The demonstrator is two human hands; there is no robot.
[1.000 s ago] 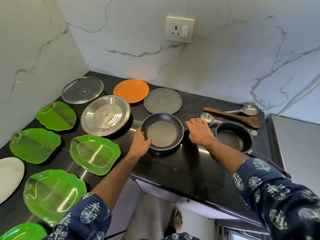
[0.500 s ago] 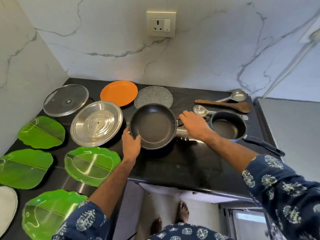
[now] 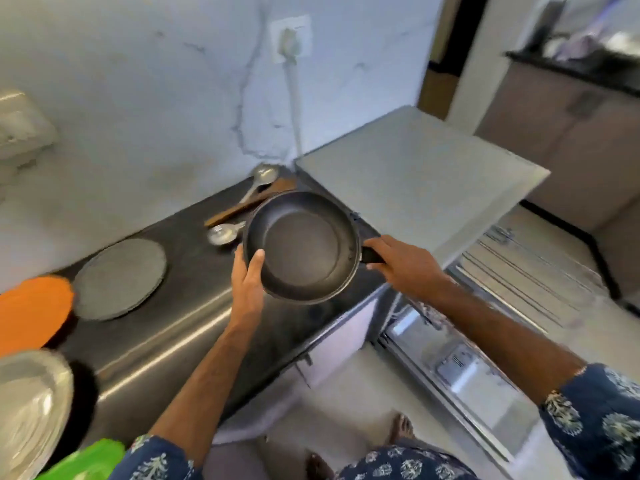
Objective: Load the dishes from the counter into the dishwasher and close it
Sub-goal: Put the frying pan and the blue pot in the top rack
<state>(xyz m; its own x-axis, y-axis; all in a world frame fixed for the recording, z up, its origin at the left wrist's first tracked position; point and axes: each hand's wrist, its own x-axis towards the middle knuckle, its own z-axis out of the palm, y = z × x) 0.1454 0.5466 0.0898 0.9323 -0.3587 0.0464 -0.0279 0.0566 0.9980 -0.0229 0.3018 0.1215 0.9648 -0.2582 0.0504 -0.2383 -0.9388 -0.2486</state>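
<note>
A person holds a black frying pan (image 3: 304,247) with both hands, above the right end of a dark kitchen counter (image 3: 166,327).

The left hand (image 3: 247,271) grips the pan's left rim, thumb curled over the edge into the pan. The right hand (image 3: 401,263) is wrapped around the pan's black handle (image 3: 370,255). Behind the pan lie a wooden spatula (image 3: 249,202) and two steel spoons (image 3: 225,233). Left of the pan a grey speckled round plate (image 3: 119,278) rests flat on the counter, with an orange plate (image 3: 33,311) beside it. Right of the pan stands a grey dishwasher (image 3: 408,174), its door (image 3: 474,386) lowered open and a wire rack (image 3: 533,271) pulled out, blurred.
</note>
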